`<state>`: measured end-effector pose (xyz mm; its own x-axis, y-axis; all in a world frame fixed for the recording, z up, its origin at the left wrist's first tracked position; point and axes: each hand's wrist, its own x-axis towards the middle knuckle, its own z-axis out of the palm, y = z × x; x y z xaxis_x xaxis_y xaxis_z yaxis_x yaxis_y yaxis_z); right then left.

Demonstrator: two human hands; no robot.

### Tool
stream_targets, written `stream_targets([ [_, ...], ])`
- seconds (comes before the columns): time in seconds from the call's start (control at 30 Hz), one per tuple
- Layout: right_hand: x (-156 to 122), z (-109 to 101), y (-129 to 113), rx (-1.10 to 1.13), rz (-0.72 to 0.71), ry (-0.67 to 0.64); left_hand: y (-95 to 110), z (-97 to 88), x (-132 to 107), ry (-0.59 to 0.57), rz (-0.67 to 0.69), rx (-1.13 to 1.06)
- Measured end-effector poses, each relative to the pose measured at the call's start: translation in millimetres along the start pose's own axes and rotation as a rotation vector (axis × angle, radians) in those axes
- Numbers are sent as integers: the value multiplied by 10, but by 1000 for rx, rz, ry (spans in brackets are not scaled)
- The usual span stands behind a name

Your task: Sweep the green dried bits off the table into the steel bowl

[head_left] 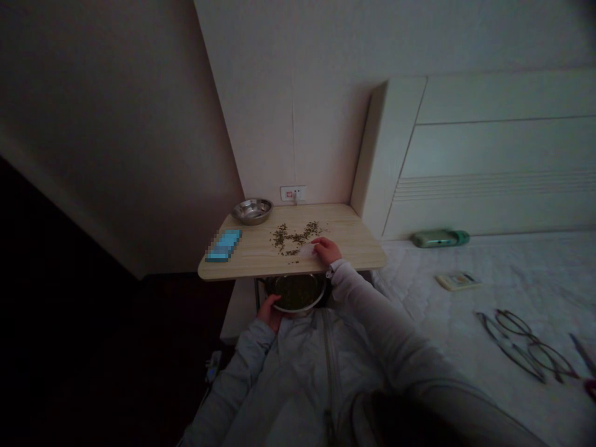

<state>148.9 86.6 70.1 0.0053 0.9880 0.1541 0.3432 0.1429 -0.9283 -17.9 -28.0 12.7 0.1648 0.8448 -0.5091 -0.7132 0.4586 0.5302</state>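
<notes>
My left hand [271, 312] grips the near left rim of a round metal bowl [302, 309], held just below the table's front edge against my lap. Dark green bits lie inside the bowl. My right hand [327, 250] is over the wooden tabletop, its fingers closed on a thin whitish piece [306, 251] whose kind is too blurred to tell. This piece touches or nearly touches the small dark green grains [298, 237] scattered across the middle of the table.
On the small wooden table [251, 261] stand a second metal bowl [252, 212] at the back left and a phone with a blue screen [224, 245]. A wall socket [293, 193] is behind. Rightward, the bed [410, 279] holds a green bottle [440, 238] and eyeglasses [531, 338].
</notes>
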Motion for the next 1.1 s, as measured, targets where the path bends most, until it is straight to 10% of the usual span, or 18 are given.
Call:
stream_targets([
  [1.1,33,32,39,71,17,26,28,19,-14,52,-35,-12],
])
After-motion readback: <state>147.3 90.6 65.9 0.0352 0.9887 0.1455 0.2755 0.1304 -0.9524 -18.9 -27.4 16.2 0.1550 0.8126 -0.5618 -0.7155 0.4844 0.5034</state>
